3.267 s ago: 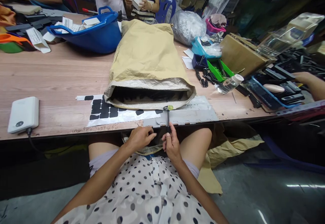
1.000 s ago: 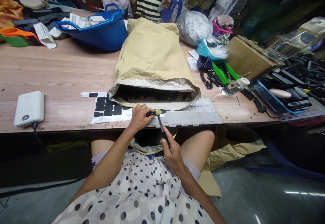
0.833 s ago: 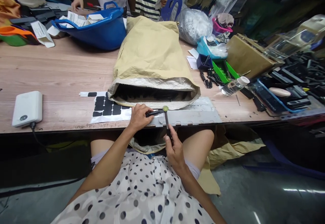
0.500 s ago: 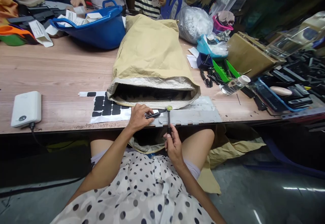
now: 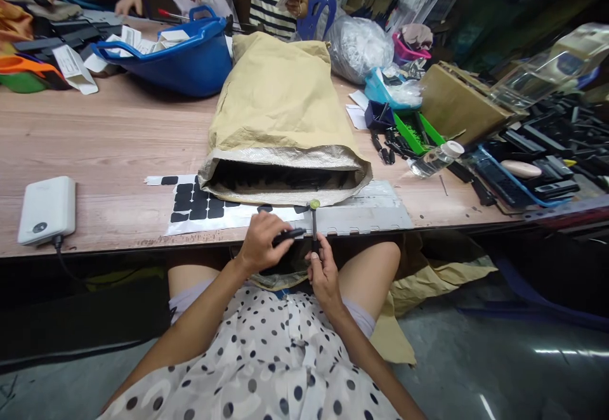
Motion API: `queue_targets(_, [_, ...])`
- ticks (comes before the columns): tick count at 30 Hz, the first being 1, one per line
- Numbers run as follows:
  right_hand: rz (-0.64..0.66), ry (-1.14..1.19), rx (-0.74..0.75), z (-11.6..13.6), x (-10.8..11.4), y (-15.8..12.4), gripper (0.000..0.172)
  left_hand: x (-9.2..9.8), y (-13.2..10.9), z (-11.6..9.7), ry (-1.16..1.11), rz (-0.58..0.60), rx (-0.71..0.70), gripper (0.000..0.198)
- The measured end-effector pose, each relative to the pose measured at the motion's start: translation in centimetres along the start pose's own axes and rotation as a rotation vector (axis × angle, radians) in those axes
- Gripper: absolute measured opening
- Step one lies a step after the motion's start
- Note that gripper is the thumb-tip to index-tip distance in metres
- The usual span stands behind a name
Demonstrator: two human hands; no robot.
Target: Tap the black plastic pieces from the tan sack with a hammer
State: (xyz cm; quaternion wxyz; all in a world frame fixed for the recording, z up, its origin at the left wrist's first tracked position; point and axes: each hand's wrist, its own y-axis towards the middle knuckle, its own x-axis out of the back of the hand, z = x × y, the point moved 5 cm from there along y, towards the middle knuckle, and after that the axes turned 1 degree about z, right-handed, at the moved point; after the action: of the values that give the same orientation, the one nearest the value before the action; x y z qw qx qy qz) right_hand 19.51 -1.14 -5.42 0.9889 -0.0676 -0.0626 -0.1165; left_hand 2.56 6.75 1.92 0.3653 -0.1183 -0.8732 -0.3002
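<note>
My left hand (image 5: 261, 242) is closed around a small black stick-like part (image 5: 288, 236), its kind unclear, over the table edge. My right hand (image 5: 325, 264) grips the dark handle of a small hammer-like tool (image 5: 314, 220), upright with its yellow-green head at the top. Beyond both hands lies a large tan sack (image 5: 280, 103), its mouth facing me, with dark pieces inside. A white sheet of black rounded stickers (image 5: 191, 215) sits left of the sack mouth. Under the hands, between my knees, another sack (image 5: 280, 279) hangs open, partly hidden.
A white power bank (image 5: 47, 210) with a cable lies at left. A blue basin (image 5: 176, 65) of small white boxes stands at the back. On the right are a green tray (image 5: 419, 131), a clear bottle (image 5: 435, 158) and piled black parts (image 5: 537, 160). Other people work across the table.
My left hand has drawn the black part off the tabletop, slightly down toward the sack between my knees. My right hand keeps its hold on the tool, nearly still.
</note>
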Motion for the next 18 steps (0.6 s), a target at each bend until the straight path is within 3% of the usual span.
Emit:
queue_targets(2, [0.010,-0.015,0.020,0.0,0.1,0.0,0.057,-1.0,-2.2,-1.3,-0.073,0.077,-0.117,0.016])
queue_targets(4, [0.013,-0.016,0.029,0.0,0.0,0.0,0.056,-2.5,-4.2,-1.5,-0.100,0.176,-0.116,0.018])
queue_targets(10, [0.003,-0.008,0.005,0.4,-0.2,0.0,0.054,-6.5,-7.2,2.8,0.112,0.567,0.391,0.024])
queue_targets(13, [0.012,-0.020,0.007,0.6,-0.2,0.1,0.055,-6.9,-7.1,3.2,0.179,0.708,0.507,0.028])
queue_targets(15, [0.013,-0.026,0.007,0.6,-0.2,0.1,0.055,-6.5,-6.5,2.4,0.190,0.708,0.474,0.028])
queue_targets(18, [0.009,-0.040,0.017,0.5,-0.1,0.1,0.055,-5.4,-5.0,-0.2,0.105,0.615,0.185,0.020])
